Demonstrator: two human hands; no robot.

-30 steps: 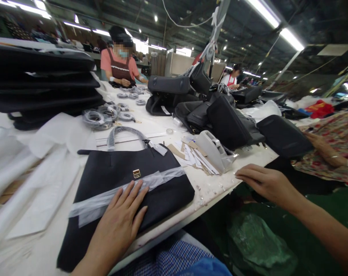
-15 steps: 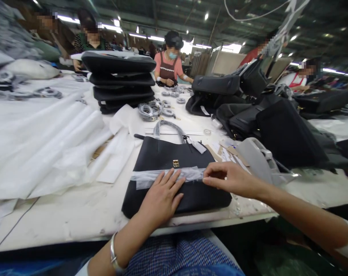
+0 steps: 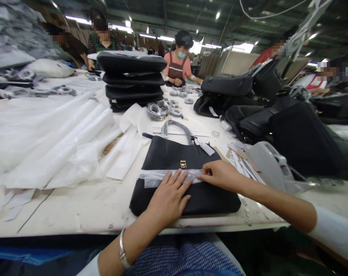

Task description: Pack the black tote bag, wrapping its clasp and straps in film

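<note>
A black handbag (image 3: 162,154) lies flat on the table in front of me, its handle (image 3: 176,125) wrapped in clear plastic and pointing away. A gold buckle (image 3: 183,164) sits on its front. Just below the buckle, a translucent plastic strip (image 3: 151,178) runs across the bag. My left hand (image 3: 169,197) rests flat with fingers spread, fingertips on the strip and palm on the bag. To its right, my right hand (image 3: 219,174) is closed, thumb and forefinger pinching the strip near its right part. A white tag (image 3: 207,148) hangs by the handle.
White wrapping sheets (image 3: 56,142) cover the left of the table. Stacked black bags (image 3: 133,82) stand behind, near plastic-wrapped coiled straps (image 3: 156,110). More black bags (image 3: 306,134) and a grey piece (image 3: 267,163) lie right. A person (image 3: 179,65) works across the table.
My right hand has moved left along the strip, closer to my left hand. The left hand stays on the bag. The whole view has shifted slightly.
</note>
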